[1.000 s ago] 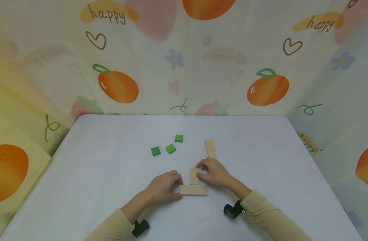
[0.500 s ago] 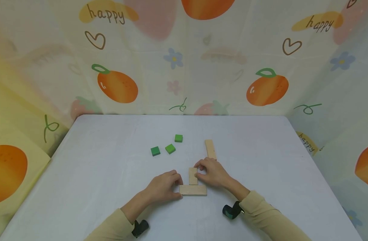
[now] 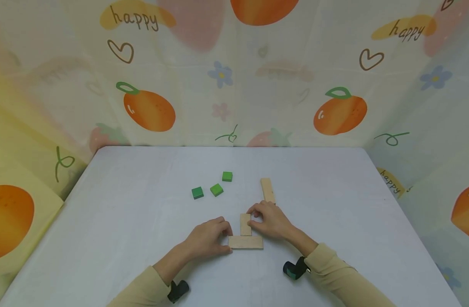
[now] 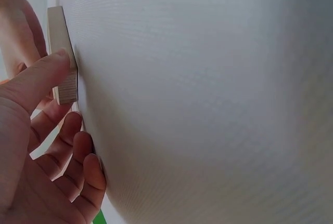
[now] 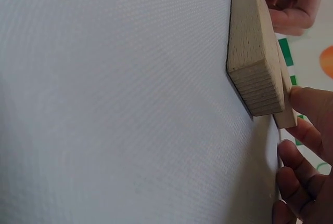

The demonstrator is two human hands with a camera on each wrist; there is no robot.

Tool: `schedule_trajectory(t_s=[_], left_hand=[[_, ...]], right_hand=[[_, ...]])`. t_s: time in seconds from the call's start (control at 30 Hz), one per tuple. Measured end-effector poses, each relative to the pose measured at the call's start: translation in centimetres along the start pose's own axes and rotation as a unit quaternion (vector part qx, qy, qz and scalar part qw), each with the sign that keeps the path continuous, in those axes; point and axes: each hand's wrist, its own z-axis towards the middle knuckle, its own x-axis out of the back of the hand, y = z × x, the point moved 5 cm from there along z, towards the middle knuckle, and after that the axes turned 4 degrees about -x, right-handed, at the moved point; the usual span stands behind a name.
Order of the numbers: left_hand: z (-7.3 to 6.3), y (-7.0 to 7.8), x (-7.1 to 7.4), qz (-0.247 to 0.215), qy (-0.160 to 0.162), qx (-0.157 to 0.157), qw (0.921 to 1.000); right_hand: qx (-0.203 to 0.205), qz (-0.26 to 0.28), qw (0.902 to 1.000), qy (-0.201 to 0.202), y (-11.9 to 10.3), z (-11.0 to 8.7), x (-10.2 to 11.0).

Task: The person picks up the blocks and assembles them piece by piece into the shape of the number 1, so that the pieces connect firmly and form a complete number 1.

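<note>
A long light-wood block [image 3: 245,242] lies crosswise on the white table, and my left hand [image 3: 207,238] grips its left end between thumb and fingers. In the left wrist view the thumb presses the near side of this block [image 4: 58,22] while the other fingers curl beside it. A shorter wooden block [image 3: 245,224] lies lengthwise behind it, its near end against the long one's far side, forming an upside-down T. My right hand [image 3: 273,219] pinches that shorter piece, thumb on its right edge and index finger at its far end. The right wrist view shows the shorter block [image 5: 286,118] partly hidden behind the long one.
Another wooden block [image 3: 267,190] lies just beyond my right hand. Farther back on the left are a dark green block [image 3: 198,193] and two lighter green ones [image 3: 216,189]. A printed curtain [image 3: 234,102] stands behind the table.
My right hand has slid the shorter wooden block slightly left along the long block. The left hand and the long block have stayed in place.
</note>
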Motion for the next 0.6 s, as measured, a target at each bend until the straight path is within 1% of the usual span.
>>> schedule_trajectory(t_s=[0.43,0.6], left_hand=[[-0.13,-0.03,0.08,-0.004,0.000,-0.005,1.0000],[-0.14,-0.08,0.04,-0.005,0.001,-0.008,1.0000]], right_hand=[[0.002,-0.010,0.9999,0.004,-0.06,0.04,-0.12],[-0.002,0.001,1.0000,0.002,-0.11,0.05,0.16]])
